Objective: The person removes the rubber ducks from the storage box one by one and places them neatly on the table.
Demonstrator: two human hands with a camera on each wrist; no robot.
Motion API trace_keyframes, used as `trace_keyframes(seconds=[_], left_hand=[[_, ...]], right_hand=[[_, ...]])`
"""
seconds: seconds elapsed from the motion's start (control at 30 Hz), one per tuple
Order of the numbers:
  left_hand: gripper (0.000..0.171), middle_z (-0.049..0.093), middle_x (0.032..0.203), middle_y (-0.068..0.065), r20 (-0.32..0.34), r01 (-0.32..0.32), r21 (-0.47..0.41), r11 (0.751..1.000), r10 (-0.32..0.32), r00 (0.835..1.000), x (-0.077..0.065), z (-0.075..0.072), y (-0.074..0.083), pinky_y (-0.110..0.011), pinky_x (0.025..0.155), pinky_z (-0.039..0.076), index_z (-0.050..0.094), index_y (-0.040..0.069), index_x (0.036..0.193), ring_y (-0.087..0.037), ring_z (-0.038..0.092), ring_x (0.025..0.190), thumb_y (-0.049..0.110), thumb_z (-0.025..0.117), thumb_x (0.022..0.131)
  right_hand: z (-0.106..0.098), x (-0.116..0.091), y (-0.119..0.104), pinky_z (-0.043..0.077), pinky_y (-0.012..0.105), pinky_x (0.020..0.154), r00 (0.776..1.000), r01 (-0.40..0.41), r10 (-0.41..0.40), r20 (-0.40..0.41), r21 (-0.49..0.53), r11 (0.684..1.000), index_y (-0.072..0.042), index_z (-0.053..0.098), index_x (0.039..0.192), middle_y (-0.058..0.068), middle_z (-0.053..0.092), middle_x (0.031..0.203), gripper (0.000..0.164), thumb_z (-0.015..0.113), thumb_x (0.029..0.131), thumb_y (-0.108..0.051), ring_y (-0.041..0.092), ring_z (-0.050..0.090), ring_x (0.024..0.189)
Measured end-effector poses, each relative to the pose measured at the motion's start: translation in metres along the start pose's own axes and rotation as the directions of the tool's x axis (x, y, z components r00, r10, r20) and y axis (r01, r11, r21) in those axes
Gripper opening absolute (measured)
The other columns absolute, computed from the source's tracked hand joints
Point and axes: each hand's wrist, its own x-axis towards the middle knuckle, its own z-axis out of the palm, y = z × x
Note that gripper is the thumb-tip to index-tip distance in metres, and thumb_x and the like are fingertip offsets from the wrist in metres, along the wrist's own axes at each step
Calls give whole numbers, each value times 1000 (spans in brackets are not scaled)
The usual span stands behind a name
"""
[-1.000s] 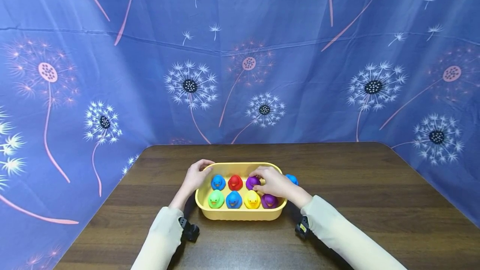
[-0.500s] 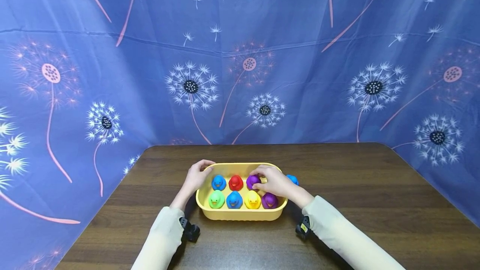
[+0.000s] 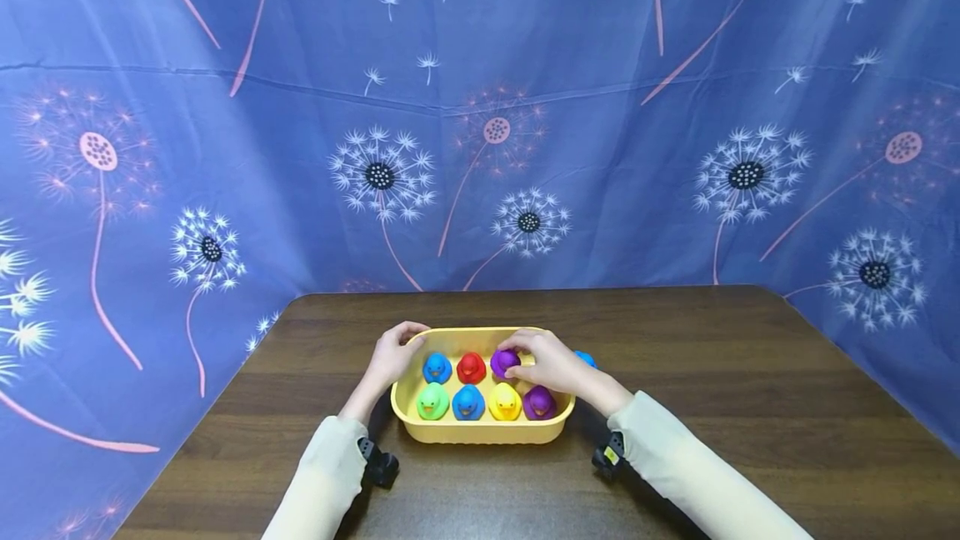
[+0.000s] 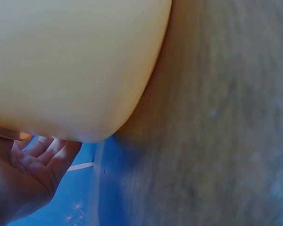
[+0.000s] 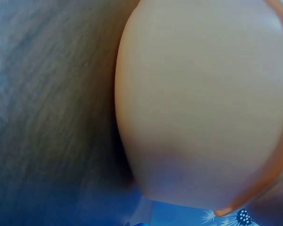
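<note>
Yellow plastic is framing the scene as a person in pale sleeves [image 3: 678,461] is working over an oblong tub [image 3: 480,433] standing on a dark wood-grain bench [image 3: 720,373]. The right hand [image 3: 558,367] is reaching over the tub's right end, its thumb and fingers closing around a purple duck [image 3: 503,362], which is sitting within the tub at the right of the back row; whether it is touching the tub's floor is impossible to tell. The left hand [image 3: 392,357] is gripping the tub's left end, its fingers curling against the outer wall. Beside the held toy, a red duck [image 3: 471,368] and a back-row blue duck [image 3: 437,368] are completing that row. In front, from left, a green duck [image 3: 432,402], a front-row blue duck [image 3: 468,403], a yellow duck [image 3: 505,402] and a second purple duck [image 3: 539,403] are lining up. Outside the tub, a blue object [image 3: 586,358] is showing partly from behind the right hand. Blue dandelion-print cloth [image 3: 607,132] is hanging behind the bench.
</note>
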Motion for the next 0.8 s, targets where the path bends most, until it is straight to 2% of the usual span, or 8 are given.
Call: trace_keyframes(seconds=[0.3,0.6,0.8], left_hand=[[16,70,91,-14,-9,-10,13,1000,10,1000,-1,1,-1,-25,70,44,68,2,101,-16,61,80,8,61,88],[15,70,93,-14,-12,-15,6,1000,15,1000,-1,2,-1,-26,73,45,68,2,101,-20,62,84,7,62,88],[15,70,93,-14,-9,-12,10,1000,12,1000,-2,1,-1,-26,73,45,68,3,101,-20,63,85,8,61,88]], right_hand=[[-7,-5,-4,52,34,78,999,24,-19,-42,117,993,-6,67,109,4,67,101,34,76,78,-17,17,62,89],[-19,-12,-6,53,36,78,998,22,-11,-66,155,988,-3,67,109,6,68,97,35,76,77,-12,18,64,86],[-25,-17,-4,53,33,77,995,33,-20,-95,140,990,-3,68,107,6,69,97,33,77,76,-11,17,64,86]])
